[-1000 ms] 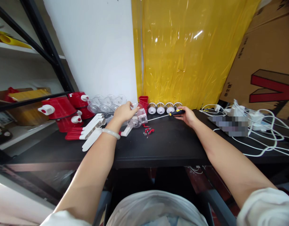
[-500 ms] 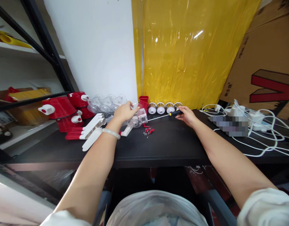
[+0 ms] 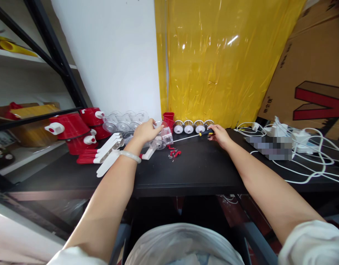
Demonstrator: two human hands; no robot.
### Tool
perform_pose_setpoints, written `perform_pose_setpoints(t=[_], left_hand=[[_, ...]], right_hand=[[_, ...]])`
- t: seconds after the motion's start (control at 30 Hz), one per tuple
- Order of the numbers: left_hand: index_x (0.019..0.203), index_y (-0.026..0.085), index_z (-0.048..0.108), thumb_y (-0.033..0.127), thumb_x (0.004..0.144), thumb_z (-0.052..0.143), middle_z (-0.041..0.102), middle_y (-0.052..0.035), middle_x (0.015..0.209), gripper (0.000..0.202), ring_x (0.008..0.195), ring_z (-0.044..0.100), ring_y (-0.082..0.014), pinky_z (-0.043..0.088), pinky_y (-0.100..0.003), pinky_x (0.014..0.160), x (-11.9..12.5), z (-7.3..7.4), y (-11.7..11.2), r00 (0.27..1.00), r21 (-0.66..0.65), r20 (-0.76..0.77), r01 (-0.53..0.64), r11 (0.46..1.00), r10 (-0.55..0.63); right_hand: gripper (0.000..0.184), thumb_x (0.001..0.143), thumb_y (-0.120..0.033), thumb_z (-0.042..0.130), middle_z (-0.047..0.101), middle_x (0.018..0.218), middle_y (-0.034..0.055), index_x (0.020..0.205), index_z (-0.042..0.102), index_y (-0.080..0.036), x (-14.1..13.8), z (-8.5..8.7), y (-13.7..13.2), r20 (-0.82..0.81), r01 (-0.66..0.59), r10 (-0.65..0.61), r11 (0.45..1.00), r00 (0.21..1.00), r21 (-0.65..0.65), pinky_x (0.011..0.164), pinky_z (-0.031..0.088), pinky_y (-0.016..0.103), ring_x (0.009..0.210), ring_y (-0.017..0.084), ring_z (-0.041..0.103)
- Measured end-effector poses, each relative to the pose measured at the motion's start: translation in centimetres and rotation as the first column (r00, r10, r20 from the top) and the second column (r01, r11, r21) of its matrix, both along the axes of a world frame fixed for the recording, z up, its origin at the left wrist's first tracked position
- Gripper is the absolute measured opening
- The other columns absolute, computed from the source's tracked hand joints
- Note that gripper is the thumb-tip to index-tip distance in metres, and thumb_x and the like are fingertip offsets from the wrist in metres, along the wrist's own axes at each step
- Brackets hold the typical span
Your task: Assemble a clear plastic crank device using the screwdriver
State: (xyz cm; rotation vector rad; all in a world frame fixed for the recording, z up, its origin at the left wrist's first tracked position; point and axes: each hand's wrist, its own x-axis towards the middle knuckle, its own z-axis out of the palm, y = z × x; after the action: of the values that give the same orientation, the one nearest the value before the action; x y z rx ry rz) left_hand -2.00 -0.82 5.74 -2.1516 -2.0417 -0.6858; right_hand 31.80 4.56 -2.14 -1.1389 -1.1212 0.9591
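In my left hand (image 3: 145, 131) is a clear plastic part (image 3: 166, 135), gripped with the thumb and fingers and lying over on the tabletop. My right hand (image 3: 219, 136) is closed round the black and yellow handle of a screwdriver (image 3: 200, 134). Its thin shaft points left, and the tip reaches the right end of the clear part; whether it sits on a screw is too small to tell. Just below the tip lie small red pieces (image 3: 177, 153) and several screws (image 3: 170, 156). A white handle piece (image 3: 149, 153) shows beneath the left hand.
Red containers with white knobs (image 3: 66, 127), clear domed parts (image 3: 124, 123) and white handles (image 3: 110, 145) stand at left. Several cylinders (image 3: 188, 127) and a red funnel-like part (image 3: 168, 119) line the back. White cables (image 3: 321, 162) tangle at right on the black table (image 3: 202, 173).
The fingers of my right hand have shifted slightly on the screwdriver handle, which looks turned a little. My left hand and the clear plastic part stay in place.
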Motion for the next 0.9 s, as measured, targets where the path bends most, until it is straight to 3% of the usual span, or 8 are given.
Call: perform_pose_setpoints(t=[0.23, 0.57, 0.9], left_hand=[[0.116, 0.020, 0.057, 0.075, 0.083, 0.037, 0.069, -0.0143, 0.113, 0.068, 0.098, 0.064, -0.0314, 0.045, -0.039, 0.080, -0.04, -0.14, 0.12, 1.000, 0.002, 0.009, 0.004, 1.000, -0.004], [0.114, 0.020, 0.056, 0.077, 0.081, 0.036, 0.070, -0.0136, 0.111, 0.068, 0.097, 0.065, -0.0323, 0.045, -0.039, 0.079, -0.06, -0.05, 0.04, 1.000, 0.005, 0.001, 0.002, 1.000, -0.002], [0.113, 0.021, 0.057, 0.077, 0.081, 0.036, 0.070, -0.0132, 0.112, 0.067, 0.096, 0.065, -0.0314, 0.045, -0.039, 0.079, -0.02, -0.09, 0.08, 1.000, 0.003, 0.000, -0.001, 1.000, 0.001]], right_hand=[[0.022, 0.073, -0.016, 0.045, 0.064, 0.070, 0.0008, 0.088, 0.061, -0.020, -0.06, 0.46, -0.30, -0.139, -0.075, 0.070, 0.997, 0.988, -0.029, 0.059, 0.055, 0.028, 0.060, 0.015, 0.067], [0.015, 0.082, -0.018, 0.049, 0.060, 0.066, -0.0035, 0.093, 0.059, -0.021, 0.10, 0.06, -0.01, -0.126, -0.088, 0.088, 0.996, 0.988, 0.006, 0.051, 0.053, 0.026, 0.044, 0.010, 0.058], [0.006, 0.081, -0.025, 0.060, 0.056, 0.056, -0.0057, 0.085, 0.061, -0.020, -0.02, 0.03, -0.10, -0.060, 0.001, 0.001, 1.000, 0.998, 0.029, 0.051, 0.054, 0.025, 0.036, 0.005, 0.045]])
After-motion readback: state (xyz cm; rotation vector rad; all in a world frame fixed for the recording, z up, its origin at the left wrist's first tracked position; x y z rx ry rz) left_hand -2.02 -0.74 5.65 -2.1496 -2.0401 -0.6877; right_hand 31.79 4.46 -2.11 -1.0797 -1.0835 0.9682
